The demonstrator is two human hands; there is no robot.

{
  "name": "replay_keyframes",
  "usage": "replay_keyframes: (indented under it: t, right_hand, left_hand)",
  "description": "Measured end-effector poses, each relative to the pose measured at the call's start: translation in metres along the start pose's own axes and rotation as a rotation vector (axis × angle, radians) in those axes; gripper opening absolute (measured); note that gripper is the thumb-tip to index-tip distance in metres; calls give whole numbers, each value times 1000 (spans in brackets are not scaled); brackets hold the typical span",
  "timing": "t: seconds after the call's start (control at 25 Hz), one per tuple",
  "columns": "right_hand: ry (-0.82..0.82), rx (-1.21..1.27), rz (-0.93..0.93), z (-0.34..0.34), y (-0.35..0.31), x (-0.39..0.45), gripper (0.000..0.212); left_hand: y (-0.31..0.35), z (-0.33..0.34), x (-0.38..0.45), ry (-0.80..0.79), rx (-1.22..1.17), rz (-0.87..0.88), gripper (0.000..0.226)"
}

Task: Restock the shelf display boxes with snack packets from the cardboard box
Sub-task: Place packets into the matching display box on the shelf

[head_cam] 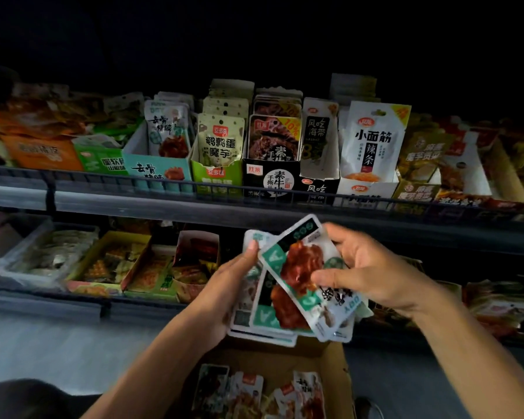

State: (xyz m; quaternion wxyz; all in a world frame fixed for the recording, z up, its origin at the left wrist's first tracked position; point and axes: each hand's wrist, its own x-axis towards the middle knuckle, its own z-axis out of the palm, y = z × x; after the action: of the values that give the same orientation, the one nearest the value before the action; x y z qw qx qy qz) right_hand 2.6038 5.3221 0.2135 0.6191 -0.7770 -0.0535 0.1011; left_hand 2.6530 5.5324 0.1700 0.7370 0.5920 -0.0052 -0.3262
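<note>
A fanned stack of teal-and-white snack packets (pixel 288 285) is held up between both hands, just above the open cardboard box (pixel 330 358) at the near edge. The left hand (pixel 224 285) grips the stack from the left side, thumb tip on its upper corner. The right hand (pixel 366 267) holds the top packet from the right, thumb pressed on its front and fingers curled over its far edge. More packets (pixel 254 391) lie loose inside the cardboard box. Farther off, on the upper shelf (pixel 133 204), a teal display box (pixel 158 170) stands with matching packets upright in it, beside a green one (pixel 217 176) and a black one (pixel 270 179). The lower shelf's boxes (pixel 109 264) are dim, probably mixed snacks.
</note>
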Motion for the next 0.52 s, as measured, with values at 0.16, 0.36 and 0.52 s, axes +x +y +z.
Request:
replay_keyframes:
  t: [0.16,0.36,0.52]
  right_hand:
    - [192,-76,-121,12,5,5,45]
    - [244,-117,-142,12,13,3,55]
    - [697,5,-307,23,4,2,41]
  left_hand:
    - [-4,-1,-5,-106,-7,11,38]
    - [-2,0,-16,-235,-38,32,57]
    - [-7,7,-8,13,4,121,53]
